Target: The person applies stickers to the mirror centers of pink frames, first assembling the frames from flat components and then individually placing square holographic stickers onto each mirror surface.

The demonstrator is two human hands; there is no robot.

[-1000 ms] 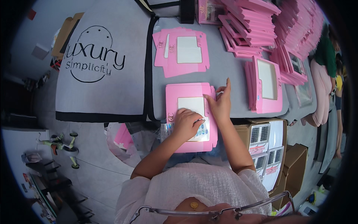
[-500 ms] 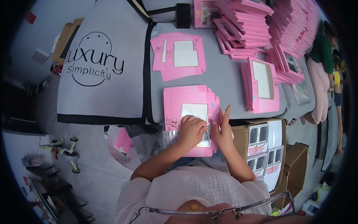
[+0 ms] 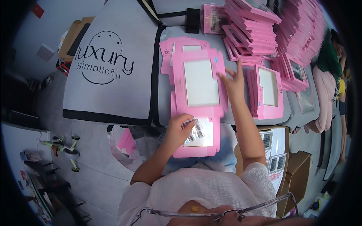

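My left hand (image 3: 179, 130) is closed on a small clear sheet (image 3: 195, 132) carrying rows of shiny oval pieces. It holds the sheet over a flat pink box sleeve with a white window (image 3: 211, 148), which reaches over the table's front edge above my lap. Farther up, another pink windowed sleeve (image 3: 180, 94), slightly blurred, overlaps the flat sleeves (image 3: 166, 56) behind it. My right hand (image 3: 235, 84) is at this sleeve's right edge, fingers spread, thumb by the edge; whether it touches is unclear.
Upright pink windowed boxes (image 3: 269, 111) stand at right, with tall stacks of pink boxes (image 3: 256, 37) behind. A grey cloth with black trim (image 3: 109, 92) lies left. Below right is a carton (image 3: 298, 169); a plastic bag with pink pieces (image 3: 126, 145) sits below left. Another person (image 3: 324, 83) is far right.
The top pink sleeve has moved away from me onto the far flat sleeves, and my right hand has gone up with it. My left hand now shows the clear sheet over the lower sleeve.
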